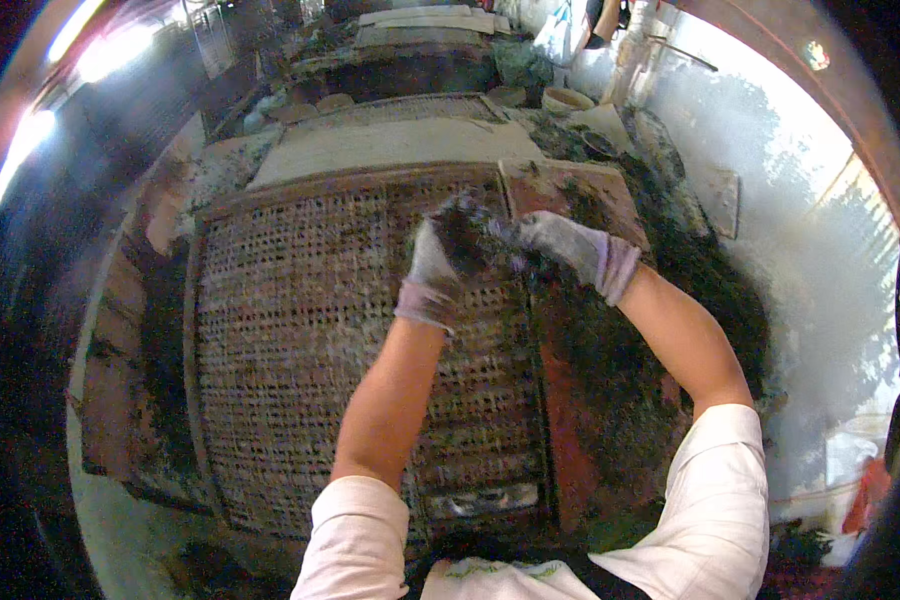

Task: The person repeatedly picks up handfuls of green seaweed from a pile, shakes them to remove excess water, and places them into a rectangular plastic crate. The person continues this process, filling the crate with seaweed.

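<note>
Both hands wear dirty grey-white work gloves. My left hand [436, 251] is over the upper right part of a large gridded tray [307, 300] with rows of small dark holes, its fingers around a clump of dark, loose material [469, 232]. Just right of the clump, my right hand [559, 236] is bent toward it, above the tray's right edge; its fingertips are blurred and dark, so what they grip cannot be told. A pale flat strip [484, 500] lies at the tray's near edge.
A reddish board [570, 442] with dark crumbly material runs along the tray's right side. More dark material [720, 300] is heaped against the pale wall [817, 300]. Beyond the tray are a pale flat sheet [397, 146] and a round tub [568, 100].
</note>
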A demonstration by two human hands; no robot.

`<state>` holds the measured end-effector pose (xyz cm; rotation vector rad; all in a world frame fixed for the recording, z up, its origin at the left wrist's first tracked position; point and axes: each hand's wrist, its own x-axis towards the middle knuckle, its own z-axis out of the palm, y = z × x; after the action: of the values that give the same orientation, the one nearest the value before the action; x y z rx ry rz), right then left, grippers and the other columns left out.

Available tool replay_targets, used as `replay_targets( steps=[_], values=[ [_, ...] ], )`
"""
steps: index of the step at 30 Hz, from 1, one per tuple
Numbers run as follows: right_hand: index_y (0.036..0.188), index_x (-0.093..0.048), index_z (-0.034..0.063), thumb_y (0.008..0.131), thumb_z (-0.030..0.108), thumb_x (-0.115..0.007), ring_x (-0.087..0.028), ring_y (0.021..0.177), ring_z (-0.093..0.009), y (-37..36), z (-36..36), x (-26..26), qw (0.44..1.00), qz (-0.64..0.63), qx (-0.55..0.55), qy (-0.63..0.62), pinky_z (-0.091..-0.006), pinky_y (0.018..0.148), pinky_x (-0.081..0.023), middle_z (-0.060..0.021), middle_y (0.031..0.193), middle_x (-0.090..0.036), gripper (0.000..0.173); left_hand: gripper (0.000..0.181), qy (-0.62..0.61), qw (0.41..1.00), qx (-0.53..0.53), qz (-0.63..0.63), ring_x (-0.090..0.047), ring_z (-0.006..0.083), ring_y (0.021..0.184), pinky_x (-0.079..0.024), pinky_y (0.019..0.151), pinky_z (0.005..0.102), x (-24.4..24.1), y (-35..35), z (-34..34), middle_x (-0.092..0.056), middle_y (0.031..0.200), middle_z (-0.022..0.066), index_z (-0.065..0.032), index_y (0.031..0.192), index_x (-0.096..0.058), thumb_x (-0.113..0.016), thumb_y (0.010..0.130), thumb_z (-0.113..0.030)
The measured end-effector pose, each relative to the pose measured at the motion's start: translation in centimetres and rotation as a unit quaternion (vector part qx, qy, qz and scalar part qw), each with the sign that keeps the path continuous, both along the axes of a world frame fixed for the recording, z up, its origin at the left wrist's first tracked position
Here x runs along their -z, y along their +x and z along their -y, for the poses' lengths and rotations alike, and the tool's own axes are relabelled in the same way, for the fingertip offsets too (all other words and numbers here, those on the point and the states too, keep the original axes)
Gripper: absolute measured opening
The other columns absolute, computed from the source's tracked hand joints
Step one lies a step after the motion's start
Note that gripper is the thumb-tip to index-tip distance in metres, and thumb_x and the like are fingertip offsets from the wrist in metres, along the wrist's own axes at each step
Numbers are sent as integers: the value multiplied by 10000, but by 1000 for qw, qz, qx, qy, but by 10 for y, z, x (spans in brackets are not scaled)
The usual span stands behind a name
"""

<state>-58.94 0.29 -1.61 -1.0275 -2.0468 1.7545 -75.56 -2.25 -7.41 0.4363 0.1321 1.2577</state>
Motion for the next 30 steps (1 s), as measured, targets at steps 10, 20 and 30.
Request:
replay_targets(
  steps=[10,20,30],
  values=[
    [850,-648,46,756,295,-513,-615,817,-305,-153,-193,83,849,291,-10,442,-391,700,-478,-186,882,-626,298,282,-55,696,-204,-686,-561,218,953,-442,797,348,98,-214,-175,-608,1006,73,-120,1013,-597,-453,830,-278],
    [948,-652,84,736,326,-545,-607,901,-290,-125,-272,134,775,440,-99,442,-394,758,-476,-138,988,-628,339,304,-4,87,8,-996,-589,247,932,-481,765,355,-8,-211,-152,-622,981,116,-107,1031,-606,-553,749,-209],
    [945,-664,61,707,88,-598,-600,686,-116,42,-304,45,875,324,-132,334,-289,594,-482,-49,836,-663,249,441,100,390,-237,-884,-578,294,945,-466,815,382,71,-110,-169,-606,1017,146,-136,1133,-563,-625,712,-251]
  ],
)
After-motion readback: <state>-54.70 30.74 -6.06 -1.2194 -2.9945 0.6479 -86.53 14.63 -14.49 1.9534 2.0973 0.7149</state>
